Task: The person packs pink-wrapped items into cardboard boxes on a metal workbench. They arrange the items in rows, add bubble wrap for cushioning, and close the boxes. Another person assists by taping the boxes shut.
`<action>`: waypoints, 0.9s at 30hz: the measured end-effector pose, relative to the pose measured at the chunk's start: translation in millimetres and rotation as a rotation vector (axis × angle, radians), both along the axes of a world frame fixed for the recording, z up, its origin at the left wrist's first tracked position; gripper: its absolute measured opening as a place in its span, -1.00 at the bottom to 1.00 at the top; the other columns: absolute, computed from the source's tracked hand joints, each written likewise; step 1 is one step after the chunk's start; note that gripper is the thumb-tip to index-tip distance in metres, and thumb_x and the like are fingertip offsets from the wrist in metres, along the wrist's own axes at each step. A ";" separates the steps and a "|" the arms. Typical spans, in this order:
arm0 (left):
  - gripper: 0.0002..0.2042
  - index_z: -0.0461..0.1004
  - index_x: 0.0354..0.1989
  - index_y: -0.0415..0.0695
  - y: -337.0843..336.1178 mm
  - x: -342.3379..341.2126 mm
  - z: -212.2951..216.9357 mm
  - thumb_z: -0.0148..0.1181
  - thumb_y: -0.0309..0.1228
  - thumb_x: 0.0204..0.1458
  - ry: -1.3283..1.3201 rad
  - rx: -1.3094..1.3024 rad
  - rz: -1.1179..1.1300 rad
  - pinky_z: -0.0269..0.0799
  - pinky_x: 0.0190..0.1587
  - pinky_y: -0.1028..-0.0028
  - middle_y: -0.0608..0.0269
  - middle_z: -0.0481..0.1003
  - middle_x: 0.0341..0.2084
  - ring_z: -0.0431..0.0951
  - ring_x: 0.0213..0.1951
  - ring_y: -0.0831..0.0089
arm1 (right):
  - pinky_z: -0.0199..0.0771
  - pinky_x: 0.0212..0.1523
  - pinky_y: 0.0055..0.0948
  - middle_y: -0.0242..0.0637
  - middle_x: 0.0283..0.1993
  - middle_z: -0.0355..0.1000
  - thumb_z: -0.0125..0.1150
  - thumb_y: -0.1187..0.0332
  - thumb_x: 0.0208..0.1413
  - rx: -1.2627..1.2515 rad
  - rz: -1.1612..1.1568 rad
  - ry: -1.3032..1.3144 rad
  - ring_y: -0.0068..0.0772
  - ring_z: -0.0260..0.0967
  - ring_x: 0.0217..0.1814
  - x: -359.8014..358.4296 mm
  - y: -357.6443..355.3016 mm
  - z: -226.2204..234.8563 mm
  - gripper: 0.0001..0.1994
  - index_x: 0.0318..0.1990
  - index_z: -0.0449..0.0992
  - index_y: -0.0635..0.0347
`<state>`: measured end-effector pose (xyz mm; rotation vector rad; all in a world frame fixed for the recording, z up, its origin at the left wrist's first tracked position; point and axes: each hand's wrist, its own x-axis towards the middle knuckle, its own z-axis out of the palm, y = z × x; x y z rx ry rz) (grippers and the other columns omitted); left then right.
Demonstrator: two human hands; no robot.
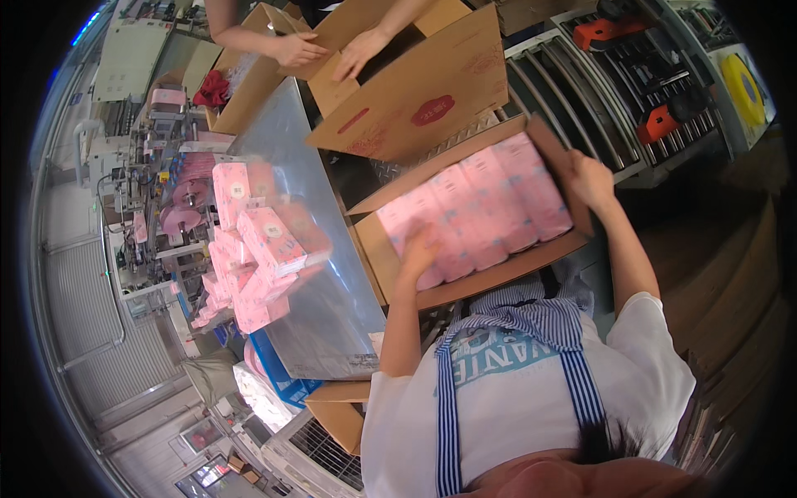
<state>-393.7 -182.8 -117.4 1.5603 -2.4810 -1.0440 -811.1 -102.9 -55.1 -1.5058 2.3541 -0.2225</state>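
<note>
In front of me stands an open cardboard box point(469, 286) filled with a row of pink tissue packs point(490, 207). My left hand point(421, 249) lies on the packs at the left end, its fingers stretched out and somewhat blurred. At the box's right end, my right hand point(588, 178) is closed on the upright cardboard flap point(554, 158), with its fingertips partly hidden. More loose pink tissue packs point(270, 241) lie in a heap on the metal table to the left.
Across from me, a co-worker's hands point(332, 54) rest at another open carton point(415, 100). The metal table point(324, 274) runs along my left. A roller conveyor point(573, 91) with orange-red parts point(610, 33) is at the far right. Beside the table sits a blue crate point(278, 373).
</note>
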 end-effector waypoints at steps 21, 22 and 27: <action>-0.69 0.53 -0.17 -0.18 0.0 -89.7 6.1 0.07 -0.22 0.04 -0.113 -0.064 -0.185 0.32 0.07 0.21 0.16 0.33 0.10 0.36 0.02 0.06 | 0.41 -0.10 -0.19 -0.16 -0.28 0.52 0.37 -0.08 -0.27 0.559 0.649 -0.259 -0.09 0.46 -0.14 29.2 1.7 17.6 -0.45 -0.13 0.53 0.06; -0.66 0.51 -0.14 -0.17 -8.4 -85.8 6.8 0.08 -0.19 0.04 -0.102 -0.035 -0.155 0.31 0.08 0.20 0.15 0.32 0.11 0.36 0.02 0.05 | 0.41 -0.10 -0.20 -0.18 -0.26 0.52 0.37 -0.08 -0.27 0.501 0.585 -0.118 -0.09 0.46 -0.15 39.6 -10.1 17.0 -0.46 -0.16 0.54 0.06; -0.28 0.24 0.14 -0.16 -12.9 -67.1 -10.9 0.29 0.00 -0.17 0.216 -0.207 0.302 0.30 0.06 0.19 -0.08 0.32 0.09 0.33 0.08 -0.02 | 0.42 -0.09 -0.22 -0.22 -0.23 0.51 0.34 -0.05 -0.21 0.564 0.626 0.082 -0.14 0.45 -0.13 65.1 -52.9 -20.3 -0.49 -0.15 0.50 0.08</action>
